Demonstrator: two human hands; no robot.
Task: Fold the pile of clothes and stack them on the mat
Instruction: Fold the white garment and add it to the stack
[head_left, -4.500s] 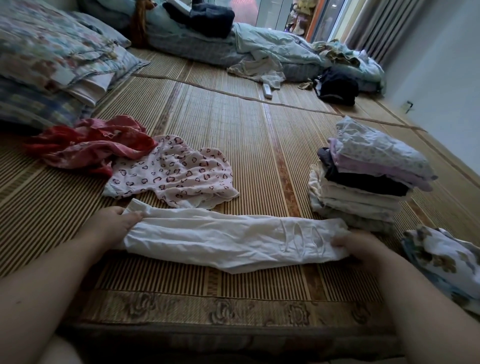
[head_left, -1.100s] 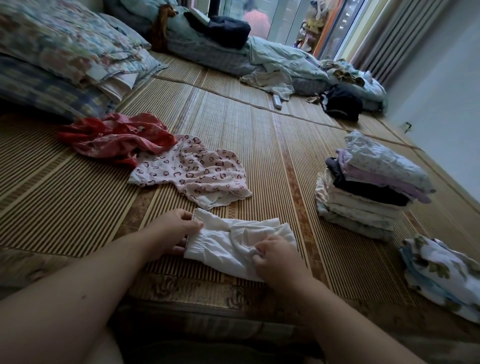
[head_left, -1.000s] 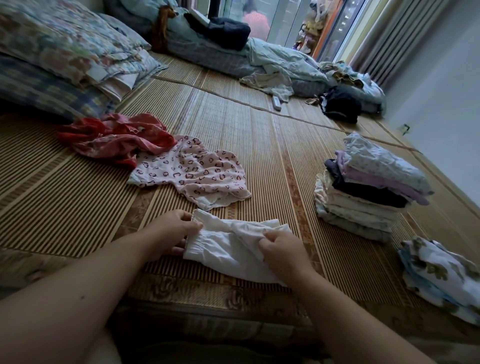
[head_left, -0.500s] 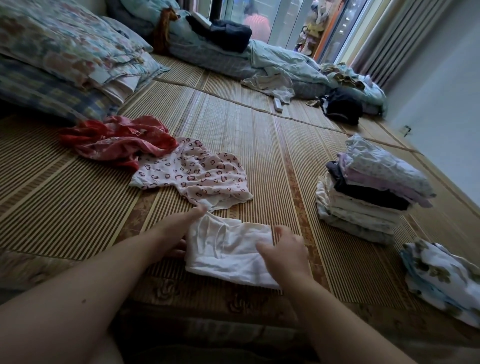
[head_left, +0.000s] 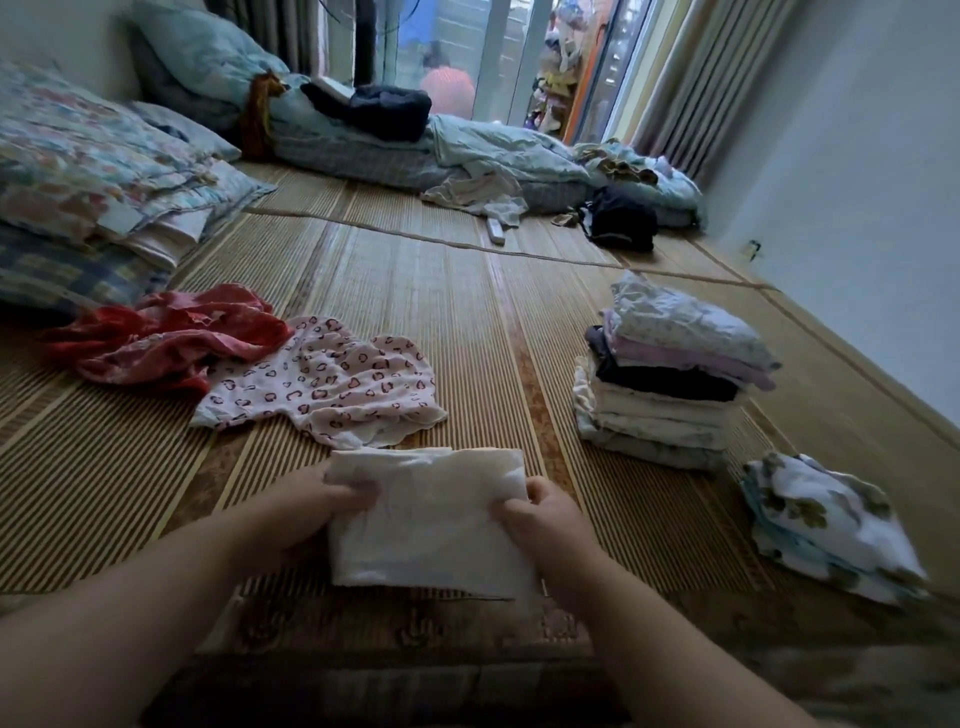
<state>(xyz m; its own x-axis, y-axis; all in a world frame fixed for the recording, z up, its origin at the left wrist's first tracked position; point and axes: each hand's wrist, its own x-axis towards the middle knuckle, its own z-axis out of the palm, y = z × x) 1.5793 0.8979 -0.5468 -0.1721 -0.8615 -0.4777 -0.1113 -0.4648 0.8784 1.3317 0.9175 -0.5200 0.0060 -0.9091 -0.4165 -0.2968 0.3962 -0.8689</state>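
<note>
A white garment (head_left: 431, 514), folded into a small rectangle, is held just above the woven mat (head_left: 467, 322) near its front edge. My left hand (head_left: 317, 501) grips its left side and my right hand (head_left: 540, 514) grips its right side. Behind it lie an unfolded heart-print garment (head_left: 322, 384) and a crumpled red garment (head_left: 166, 332). To the right stands a stack of folded clothes (head_left: 670, 379). A folded floral piece (head_left: 831, 525) lies alone at the far right.
Pillows and folded bedding (head_left: 93, 171) are piled at the left. More bedding (head_left: 467, 150), a dark bag (head_left: 618, 218) and a white remote (head_left: 496, 231) lie at the back by the window. A wall runs along the right.
The long white garment was folded in from both ends into a small rectangle. Both hands now grip its sides and it has come up off the mat.
</note>
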